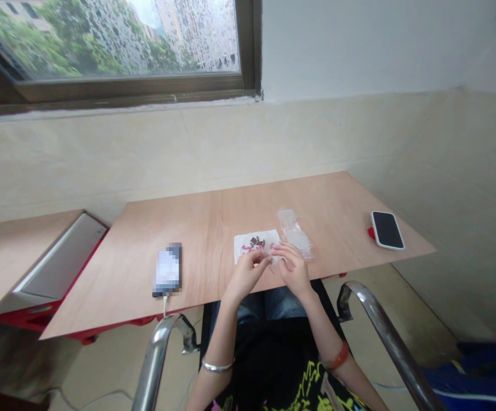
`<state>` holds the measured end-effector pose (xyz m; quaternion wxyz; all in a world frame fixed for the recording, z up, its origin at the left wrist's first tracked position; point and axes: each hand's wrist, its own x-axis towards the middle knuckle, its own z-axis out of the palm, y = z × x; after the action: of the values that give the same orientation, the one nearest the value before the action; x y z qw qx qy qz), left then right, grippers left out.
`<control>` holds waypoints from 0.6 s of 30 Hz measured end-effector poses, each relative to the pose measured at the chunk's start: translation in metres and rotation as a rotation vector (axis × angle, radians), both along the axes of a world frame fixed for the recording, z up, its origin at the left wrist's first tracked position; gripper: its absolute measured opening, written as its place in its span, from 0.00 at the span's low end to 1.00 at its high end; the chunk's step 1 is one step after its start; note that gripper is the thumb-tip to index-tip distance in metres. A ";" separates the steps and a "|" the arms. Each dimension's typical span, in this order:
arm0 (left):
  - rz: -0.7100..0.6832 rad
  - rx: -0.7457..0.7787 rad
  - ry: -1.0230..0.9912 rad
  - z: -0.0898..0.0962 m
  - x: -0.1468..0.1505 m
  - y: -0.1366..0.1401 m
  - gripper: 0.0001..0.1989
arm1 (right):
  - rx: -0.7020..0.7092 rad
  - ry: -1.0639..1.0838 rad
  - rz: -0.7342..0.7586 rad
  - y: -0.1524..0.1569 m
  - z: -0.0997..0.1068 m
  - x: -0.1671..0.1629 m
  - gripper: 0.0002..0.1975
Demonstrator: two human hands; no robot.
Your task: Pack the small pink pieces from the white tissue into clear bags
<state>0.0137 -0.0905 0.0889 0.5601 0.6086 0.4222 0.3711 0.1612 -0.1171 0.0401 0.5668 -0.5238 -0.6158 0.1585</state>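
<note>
A white sheet [241, 242] lies near the front of the table. On it are a small heap of dark brown pieces [257, 242] and scattered small pink pieces [248, 248]. My left hand [251, 272] is over the sheet's front edge, its thumb and forefinger pinched together. Close beside it, my right hand [293, 265] has its fingers bent towards the left one. Something pale and see-through shows between the two hands, too small to name. Clear plastic bags [295, 235] lie loosely piled just beyond my right hand.
A phone [168, 269] with a white cable lies on the table [205, 228] to the left. Another phone [387, 230] rests at the right, with something red under it. Metal chair arms [156, 359] flank me. A wall and window [145, 45] stand behind the table.
</note>
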 end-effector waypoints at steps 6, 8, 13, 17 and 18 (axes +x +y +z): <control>0.243 -0.224 -0.209 0.013 0.005 -0.009 0.15 | -0.219 0.244 0.302 -0.009 0.026 -0.003 0.12; 0.262 -0.256 -0.269 0.015 0.010 -0.015 0.17 | -0.307 0.390 0.361 -0.010 0.027 -0.005 0.14; 0.166 -0.121 -0.190 0.015 0.017 -0.024 0.14 | -0.379 0.565 0.409 -0.009 0.025 -0.004 0.12; 0.107 -0.017 -0.124 0.013 0.012 -0.022 0.11 | -0.411 0.569 0.444 -0.010 0.028 0.000 0.16; 0.099 0.018 -0.101 0.013 0.011 -0.021 0.10 | -0.425 0.583 0.442 -0.011 0.029 0.000 0.16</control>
<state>0.0249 -0.1118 0.1021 0.5562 0.5722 0.4197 0.4325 0.1611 -0.1276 0.0694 0.5491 -0.4174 -0.4808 0.5414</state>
